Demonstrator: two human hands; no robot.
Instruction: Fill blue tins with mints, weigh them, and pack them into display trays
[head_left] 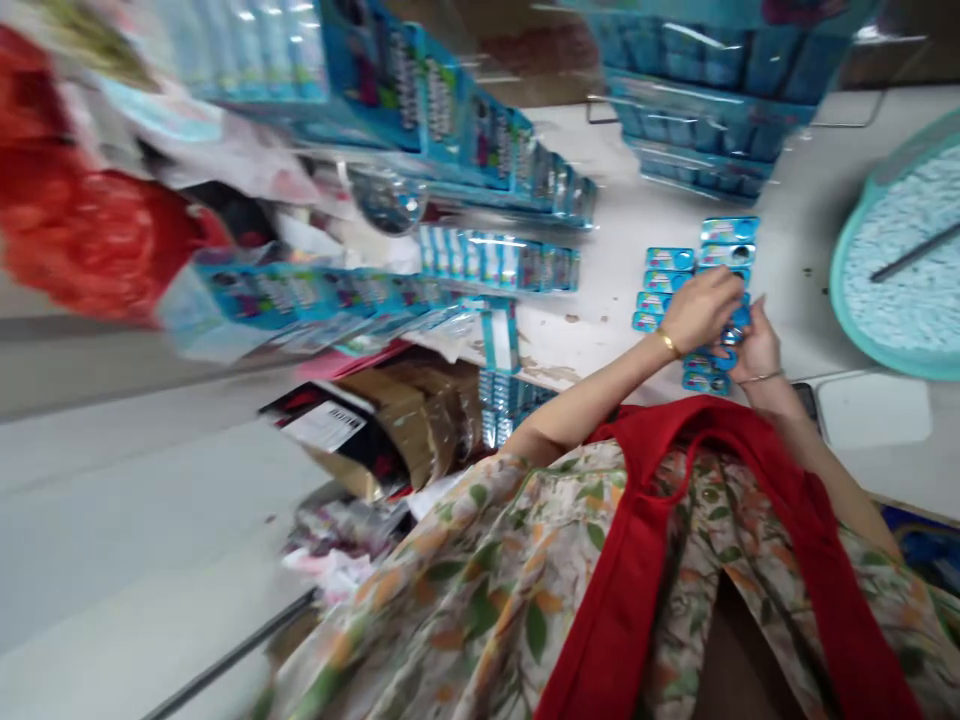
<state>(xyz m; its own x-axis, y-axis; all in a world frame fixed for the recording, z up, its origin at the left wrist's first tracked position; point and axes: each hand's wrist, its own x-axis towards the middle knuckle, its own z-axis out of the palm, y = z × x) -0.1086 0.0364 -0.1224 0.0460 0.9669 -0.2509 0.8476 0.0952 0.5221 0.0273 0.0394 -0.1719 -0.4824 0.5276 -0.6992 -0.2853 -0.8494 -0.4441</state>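
Glossy plastic blister packs (pixel 701 285) on a matt, stained white table (pixel 600 240); brown cardboard box (pixel 409 415).

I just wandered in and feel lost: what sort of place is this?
Probably a small packing workshop. Stacks of blue blister-card packs crowd the white worktable, a round teal tray of small white pieces sits alongside, and both hands work over rows of small blue cards.

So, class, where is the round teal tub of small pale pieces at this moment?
In the head view, the teal tub sits at the far right edge of the white table, right of the hands and the small blue packs.
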